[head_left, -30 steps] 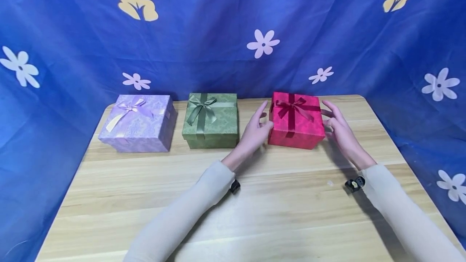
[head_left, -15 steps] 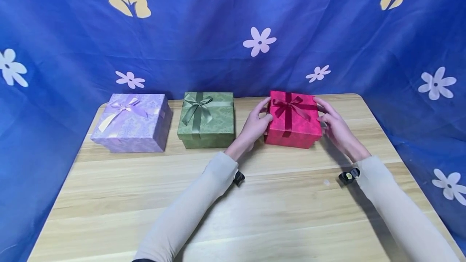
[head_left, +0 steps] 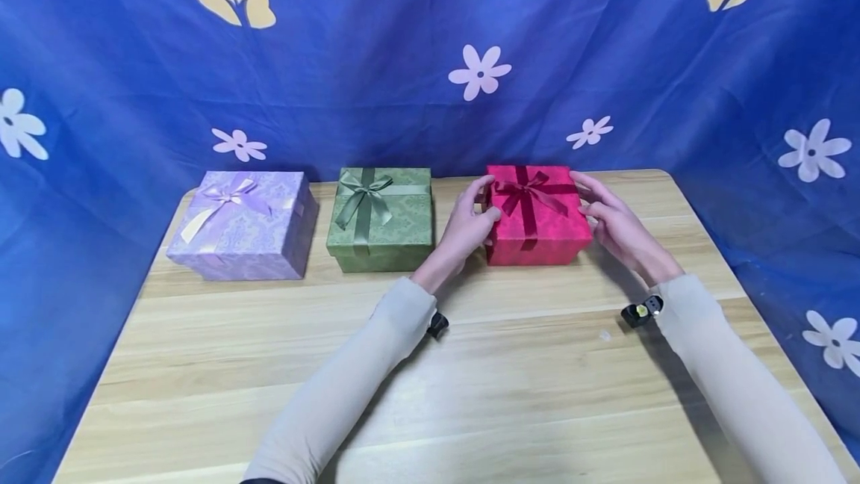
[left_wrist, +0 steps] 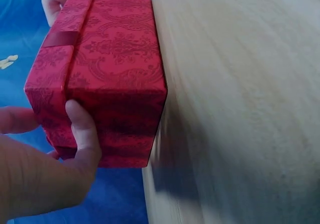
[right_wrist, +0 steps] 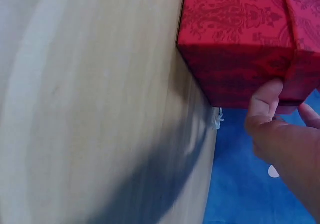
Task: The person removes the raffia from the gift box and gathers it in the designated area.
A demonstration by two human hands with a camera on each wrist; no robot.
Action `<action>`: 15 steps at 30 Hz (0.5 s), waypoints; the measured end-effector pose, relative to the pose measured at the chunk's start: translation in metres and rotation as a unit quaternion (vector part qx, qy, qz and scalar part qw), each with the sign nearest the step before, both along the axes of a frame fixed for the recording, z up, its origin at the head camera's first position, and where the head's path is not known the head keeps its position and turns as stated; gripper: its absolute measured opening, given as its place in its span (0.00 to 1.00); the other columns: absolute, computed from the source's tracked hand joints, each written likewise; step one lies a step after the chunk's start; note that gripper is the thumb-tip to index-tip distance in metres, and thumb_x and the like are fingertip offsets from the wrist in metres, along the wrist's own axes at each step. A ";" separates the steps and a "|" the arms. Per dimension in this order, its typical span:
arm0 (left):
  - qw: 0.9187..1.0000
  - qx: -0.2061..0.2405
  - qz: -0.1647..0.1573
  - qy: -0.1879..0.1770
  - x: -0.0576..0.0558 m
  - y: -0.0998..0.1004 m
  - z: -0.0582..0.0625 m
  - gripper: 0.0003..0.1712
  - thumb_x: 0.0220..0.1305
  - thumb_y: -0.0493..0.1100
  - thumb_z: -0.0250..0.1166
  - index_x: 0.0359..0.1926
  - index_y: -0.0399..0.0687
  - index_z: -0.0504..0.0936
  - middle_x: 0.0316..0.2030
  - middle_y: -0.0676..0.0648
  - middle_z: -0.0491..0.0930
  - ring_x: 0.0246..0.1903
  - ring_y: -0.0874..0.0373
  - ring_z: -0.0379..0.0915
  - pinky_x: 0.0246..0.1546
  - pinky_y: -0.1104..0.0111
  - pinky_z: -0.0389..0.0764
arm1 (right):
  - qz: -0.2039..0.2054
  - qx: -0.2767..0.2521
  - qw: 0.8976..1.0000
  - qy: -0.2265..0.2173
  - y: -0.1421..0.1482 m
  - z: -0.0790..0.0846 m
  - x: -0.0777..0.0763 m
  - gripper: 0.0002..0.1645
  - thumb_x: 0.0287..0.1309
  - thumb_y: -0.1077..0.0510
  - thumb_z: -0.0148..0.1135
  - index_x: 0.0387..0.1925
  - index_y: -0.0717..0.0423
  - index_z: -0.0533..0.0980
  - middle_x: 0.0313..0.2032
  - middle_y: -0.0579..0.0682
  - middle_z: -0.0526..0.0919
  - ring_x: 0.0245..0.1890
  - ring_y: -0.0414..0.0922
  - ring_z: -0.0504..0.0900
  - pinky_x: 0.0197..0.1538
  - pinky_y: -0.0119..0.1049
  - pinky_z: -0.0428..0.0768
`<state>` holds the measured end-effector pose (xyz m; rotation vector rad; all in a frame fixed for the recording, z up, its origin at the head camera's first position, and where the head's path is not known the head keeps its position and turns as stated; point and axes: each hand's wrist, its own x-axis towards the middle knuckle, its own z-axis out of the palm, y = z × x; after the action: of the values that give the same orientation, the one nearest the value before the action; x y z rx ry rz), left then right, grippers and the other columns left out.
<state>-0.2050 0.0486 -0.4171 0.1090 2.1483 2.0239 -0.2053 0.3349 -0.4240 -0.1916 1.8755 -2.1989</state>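
Observation:
A red gift box (head_left: 544,224) with a dark red ribbon bow on its lid rests on the table, at the right end of a row. My left hand (head_left: 466,224) grips its left side, the thumb at the lid's lower edge. On the opposite side my right hand (head_left: 621,234) holds it the same way; in the right wrist view its thumb (right_wrist: 267,96) sits just under the lid's rim. The lid (left_wrist: 77,33) is seated on the box in the left wrist view. Some fingertips are hidden behind the box.
A green gift box (head_left: 383,219) stands just left of my left hand, and a lilac gift box (head_left: 245,226) further left. The wooden table (head_left: 510,394) ends at a blue flowered curtain (head_left: 376,58) behind. A tiny white scrap (head_left: 605,335) lies near my right wrist.
Both hands have closed in on the red box from its sides and now hold it. The box has turned slightly, its front edge now straighter, and shifted a little left.

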 end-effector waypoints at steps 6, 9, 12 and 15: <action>1.000 0.014 -0.004 -0.008 -0.001 0.001 -0.001 0.43 0.71 0.30 0.60 0.84 0.59 0.66 0.71 0.41 0.62 0.21 0.55 0.71 0.26 0.54 0.84 | 0.000 0.006 1.000 0.006 0.000 0.002 -0.002 0.38 0.79 0.73 0.44 0.85 0.55 0.59 0.70 0.55 0.66 0.58 0.45 0.77 0.51 0.30 0.84; 1.000 0.021 0.002 -0.011 -0.002 0.001 -0.001 0.44 0.71 0.30 0.60 0.84 0.61 0.67 0.75 0.42 0.60 0.19 0.55 0.69 0.21 0.59 0.82 | 0.007 0.009 1.000 0.007 -0.001 0.002 -0.002 0.37 0.80 0.72 0.44 0.85 0.56 0.59 0.71 0.55 0.64 0.60 0.46 0.75 0.52 0.30 0.84; 1.000 0.023 0.005 -0.010 -0.002 0.000 0.000 0.44 0.71 0.29 0.60 0.83 0.63 0.68 0.74 0.43 0.60 0.19 0.55 0.70 0.20 0.59 0.82 | 0.008 0.007 1.000 0.008 -0.002 0.003 -0.002 0.37 0.80 0.72 0.44 0.86 0.55 0.59 0.72 0.55 0.64 0.62 0.47 0.74 0.53 0.31 0.84; 1.000 0.019 0.004 -0.004 -0.002 0.000 0.001 0.44 0.71 0.30 0.61 0.84 0.63 0.68 0.72 0.44 0.62 0.19 0.53 0.69 0.21 0.56 0.83 | 0.002 0.008 1.000 0.010 -0.003 0.006 -0.002 0.38 0.80 0.72 0.44 0.86 0.55 0.60 0.72 0.55 0.65 0.63 0.47 0.74 0.54 0.31 0.84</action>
<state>-0.2072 0.0487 -0.4157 0.0978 2.1095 2.0669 -0.2070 0.3318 -0.4178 -0.2151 1.9016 -2.1857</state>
